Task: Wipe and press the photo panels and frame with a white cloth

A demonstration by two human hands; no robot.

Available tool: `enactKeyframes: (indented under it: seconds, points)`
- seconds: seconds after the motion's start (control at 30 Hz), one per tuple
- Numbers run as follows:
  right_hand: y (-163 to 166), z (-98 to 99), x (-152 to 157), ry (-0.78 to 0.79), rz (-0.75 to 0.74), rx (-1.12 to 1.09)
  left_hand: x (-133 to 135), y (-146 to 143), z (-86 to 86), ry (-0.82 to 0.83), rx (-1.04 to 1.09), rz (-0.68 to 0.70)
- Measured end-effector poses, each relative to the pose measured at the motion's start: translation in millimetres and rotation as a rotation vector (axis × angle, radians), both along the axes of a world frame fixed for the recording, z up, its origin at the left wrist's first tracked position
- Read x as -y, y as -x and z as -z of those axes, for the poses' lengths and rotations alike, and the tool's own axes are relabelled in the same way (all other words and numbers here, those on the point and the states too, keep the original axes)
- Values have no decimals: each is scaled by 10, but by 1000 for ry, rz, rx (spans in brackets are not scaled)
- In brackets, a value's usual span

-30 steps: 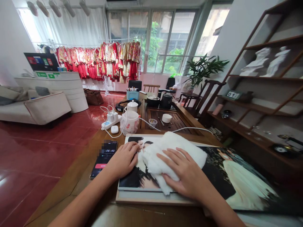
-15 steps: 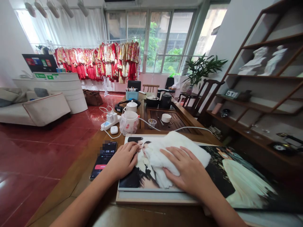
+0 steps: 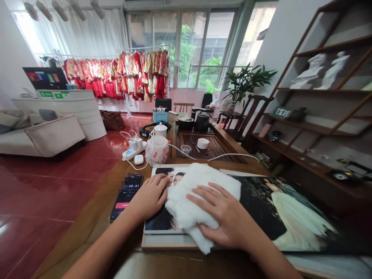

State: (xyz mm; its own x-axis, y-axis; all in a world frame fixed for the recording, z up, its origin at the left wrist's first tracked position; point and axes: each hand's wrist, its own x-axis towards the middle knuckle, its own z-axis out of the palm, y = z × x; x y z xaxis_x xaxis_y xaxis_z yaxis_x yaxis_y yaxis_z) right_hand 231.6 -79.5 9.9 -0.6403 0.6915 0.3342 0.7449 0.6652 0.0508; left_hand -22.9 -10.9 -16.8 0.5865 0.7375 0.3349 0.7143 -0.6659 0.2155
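Note:
Bunched under my right hand (image 3: 222, 213) is a fluffy white cloth (image 3: 200, 190), pressed onto a framed wedding photo (image 3: 158, 221). The fingers bend over the cloth, and one corner of it hangs over the frame's near edge. The cloth hides most of the photo; parts of two faces and dark clothing show at its left. My left hand (image 3: 154, 195) rests flat on the photo's left side, fingers stretched out and holding nothing. A second, larger photo (image 3: 299, 221) with a pale gown lies to the right.
Left of the photo lies a phone (image 3: 126, 195) with a running timer. Behind stand a power strip (image 3: 134, 150), a wrapped jar (image 3: 157, 149), a lidded white cup (image 3: 160, 130) and a tea tray (image 3: 200, 149) with a small white bowl (image 3: 203, 143). A white cable crosses the table.
My right hand has slid the cloth left and toward me across the photo, covering more of it. The left hand stays in place. The view has shifted slightly.

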Motion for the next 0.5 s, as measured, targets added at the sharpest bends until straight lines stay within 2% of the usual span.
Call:
enactKeyframes:
  seconds: [0.1, 0.2, 0.33, 0.5]
  points:
    - [-62, 36, -68, -53, 149, -25, 1, -2, -11, -1, 3, 4]
    - [-105, 63, -112, -93, 213, -16, 4, -4, -23, -1, 15, 6]
    - [-92, 42, -85, -93, 134, 15, 8, -3, -29, 3, 14, 6]
    - [-8, -23, 11, -15, -29, 14, 5, -3, -20, 4, 19, 4]
